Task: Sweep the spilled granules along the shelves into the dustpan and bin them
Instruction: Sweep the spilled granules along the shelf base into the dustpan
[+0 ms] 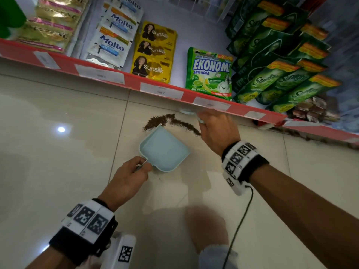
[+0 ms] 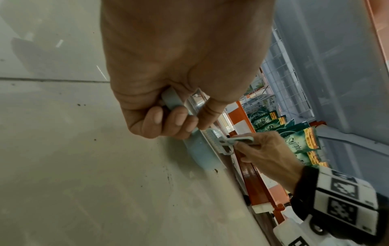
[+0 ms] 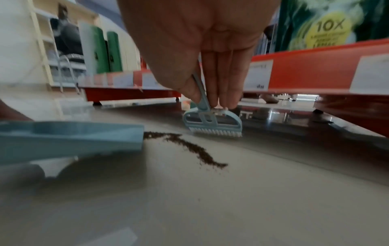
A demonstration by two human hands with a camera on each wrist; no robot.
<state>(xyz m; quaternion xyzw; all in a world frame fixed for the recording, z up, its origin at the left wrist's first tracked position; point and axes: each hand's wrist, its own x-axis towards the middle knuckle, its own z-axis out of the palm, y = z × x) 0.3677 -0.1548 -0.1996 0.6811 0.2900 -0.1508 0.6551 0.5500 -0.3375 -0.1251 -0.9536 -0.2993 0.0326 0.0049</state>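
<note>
Nearest us in the head view, our left hand [image 1: 128, 178] curls round the handle of the pale blue dustpan [image 1: 165, 149], which lies flat on the tiled floor [image 1: 58, 152], its long axis running from the handle up and leftward, mouth toward the shelf. A dark band of granules [image 1: 171, 123] curves from the pan's lip rightward to our right hand [image 1: 217, 131], whose grip is hidden from above. On the red-edged shelf [image 1: 136, 82] we read Molto sachets [image 1: 112, 41], Sunsilk sachets [image 1: 153, 53], an Ekonomi Anti Noda pouch [image 1: 209, 72] and green Sunlight pouches [image 1: 279, 74]. In the left wrist view our fingers [image 2: 179, 119] wrap the dustpan handle [image 2: 172, 99], and we see the other hand pinching a small brush [image 2: 223, 141]. Only the right wrist view shows that brush [image 3: 212, 123] plainly: thumb and straight fingers [image 3: 223, 79] pinch its handle, white bristles down on the floor just beyond the granules [image 3: 189, 146], with the dustpan [image 3: 69, 138] at the trail's left end; "10X" reads on a pouch [image 3: 330, 26] above.
</note>
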